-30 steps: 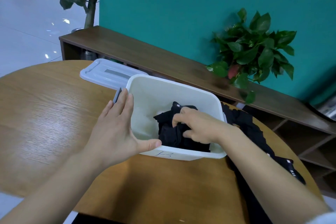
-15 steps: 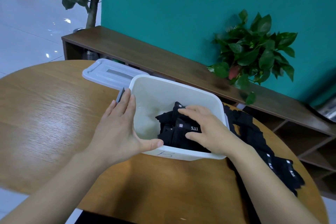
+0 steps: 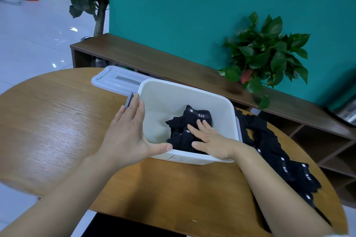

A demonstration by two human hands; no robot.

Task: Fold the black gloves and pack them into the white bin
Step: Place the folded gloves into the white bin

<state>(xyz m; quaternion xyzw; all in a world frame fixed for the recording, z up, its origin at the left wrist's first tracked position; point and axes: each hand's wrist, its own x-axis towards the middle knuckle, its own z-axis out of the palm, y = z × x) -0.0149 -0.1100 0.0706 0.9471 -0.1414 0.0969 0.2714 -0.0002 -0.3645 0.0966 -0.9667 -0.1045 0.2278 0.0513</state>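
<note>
A white bin [image 3: 192, 90] stands on the round wooden table [image 3: 57, 121]. Folded black gloves [image 3: 196, 116] with small white labels lie in its right half. My right hand [image 3: 210, 138] lies flat on top of them, fingers straight, pressing them down. My left hand [image 3: 129, 134] rests against the bin's left wall with straight fingers, its thumb along the near rim. More black gloves [image 3: 275, 158] lie in a loose heap on the table to the right of the bin.
The bin's clear lid [image 3: 115, 81] lies on the table behind it. A low wooden shelf [image 3: 173, 67] runs along the teal wall with a potted plant [image 3: 267, 56] on it. The table's front edge is close to me.
My right hand has gone from gripping the gloves in the bin to lying flat on them with straight fingers. My left hand has stayed on the bin's side.
</note>
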